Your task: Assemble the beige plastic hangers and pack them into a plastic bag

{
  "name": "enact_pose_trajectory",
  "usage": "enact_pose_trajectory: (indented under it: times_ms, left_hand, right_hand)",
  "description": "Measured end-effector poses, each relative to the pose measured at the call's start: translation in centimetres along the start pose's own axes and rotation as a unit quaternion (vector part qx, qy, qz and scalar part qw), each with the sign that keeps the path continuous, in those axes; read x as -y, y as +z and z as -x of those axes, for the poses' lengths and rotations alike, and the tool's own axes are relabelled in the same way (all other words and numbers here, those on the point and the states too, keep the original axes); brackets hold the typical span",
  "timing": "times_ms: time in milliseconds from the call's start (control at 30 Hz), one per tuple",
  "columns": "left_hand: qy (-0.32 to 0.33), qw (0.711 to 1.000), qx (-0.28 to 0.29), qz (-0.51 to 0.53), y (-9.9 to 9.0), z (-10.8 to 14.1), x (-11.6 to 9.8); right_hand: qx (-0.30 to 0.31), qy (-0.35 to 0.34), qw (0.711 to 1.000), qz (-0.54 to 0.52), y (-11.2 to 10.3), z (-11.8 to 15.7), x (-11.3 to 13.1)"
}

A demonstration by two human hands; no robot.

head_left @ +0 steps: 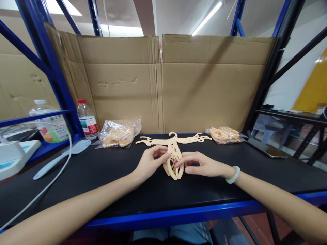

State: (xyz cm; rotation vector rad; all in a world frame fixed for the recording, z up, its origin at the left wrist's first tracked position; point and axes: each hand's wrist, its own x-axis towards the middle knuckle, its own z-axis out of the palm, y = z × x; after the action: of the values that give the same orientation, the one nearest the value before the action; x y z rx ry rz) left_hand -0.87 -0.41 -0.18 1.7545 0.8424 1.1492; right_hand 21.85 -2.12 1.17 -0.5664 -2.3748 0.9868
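A folded beige plastic hanger [176,175] stands over the middle of the black tabletop, its arms bent down into a narrow loop. My left hand [149,162] pinches its left side between thumb and fingers. From the right, my right hand [204,164] has its fingers closed on the other side, the fingertips partly inside the loop. Just behind lies another beige hanger [190,140], spread wide with its hook pointing away from me. The folded one overlaps its middle, so I cannot tell whether the two touch.
Clear bags of beige hangers lie at back left [119,134] and back right [224,134]. A hairbrush [60,158], a white cable [51,187] and a red-capped bottle [87,120] are at left. A tablet-like device [267,148] lies right. Cardboard [204,85] walls the back.
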Motion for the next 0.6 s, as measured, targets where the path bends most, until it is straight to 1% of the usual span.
enact_pose_trajectory:
  times_ms: [133, 233, 300, 367, 433, 467, 533, 600]
  left_hand:
    - [0.01, 1.0, 0.003, -0.018, -0.2, -0.2, 0.2]
    - [0.016, 0.999, -0.012, -0.037, -0.5, -0.4, 0.4]
    - [0.02, 0.998, -0.026, -0.06, -0.8, -0.5, 0.5]
    - [0.031, 0.994, -0.03, -0.098, -1.1, -0.6, 0.6]
    - [0.054, 0.987, -0.019, -0.147, -1.1, -0.6, 0.5]
    - [0.068, 0.982, -0.007, -0.176, -1.1, -0.5, 0.4]
    - [0.099, 0.964, 0.027, -0.244, -1.0, -0.2, 0.3]
    - [0.138, 0.936, 0.072, -0.316, -0.8, 0.2, 0.0]
  right_hand:
    - [-0.016, 0.048, 0.997, -0.066, 0.3, -0.1, -0.3]
    - [-0.055, 0.079, 0.991, -0.097, 0.1, -0.2, -0.9]
    - [-0.089, 0.118, 0.982, -0.118, -0.2, -0.4, -1.5]
    - [-0.11, 0.175, 0.97, -0.125, -0.6, -0.4, -2.2]
    - [-0.113, 0.215, 0.965, -0.096, -1.0, -0.3, -2.8]
    - [-0.111, 0.22, 0.967, -0.068, -1.1, -0.2, -3.0]
    - [-0.106, 0.195, 0.975, 0.007, -1.3, 0.0, -3.2]
    - [-0.094, 0.153, 0.98, 0.081, -1.4, 0.2, -2.9]
